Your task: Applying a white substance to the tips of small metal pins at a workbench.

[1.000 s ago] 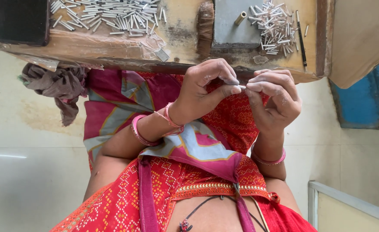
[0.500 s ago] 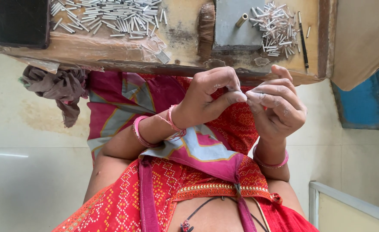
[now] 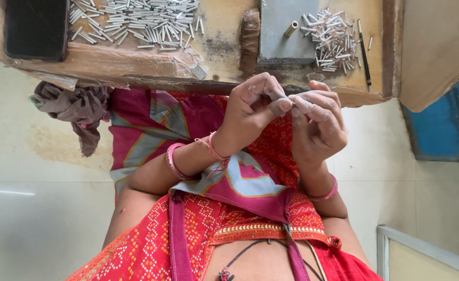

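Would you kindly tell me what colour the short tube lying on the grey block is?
Brass-gold, seen in the head view: short tube.

- Board (image 3: 219, 31): worn wood, matt and rough, stained dark around its middle, partly wrapped in creased clear film at its 7 o'clock edge.
- Tubes (image 3: 136, 21): bare metal, silvery, smooth, with a dull shine; a second heap (image 3: 331, 39) at 2 o'clock looks the same.
- Block (image 3: 286, 28): grey, flat, matt, looks like metal; on it one brass-coloured tube (image 3: 291, 28), glossier.
- Phone (image 3: 37, 28) at 10 o'clock: black, smooth, glossy face.
- Rag (image 3: 76, 112): brownish cloth, crumpled, matt.
- Dress (image 3: 188, 234): thin red printed cloth, soft.
- Bangle (image 3: 173, 162): pink, smooth, faintly shiny.
- Floor (image 3: 31, 208): pale tile, glossy, stained.
- Left hand (image 3: 253, 106), right hand (image 3: 318, 125): fingertips dusted grey.
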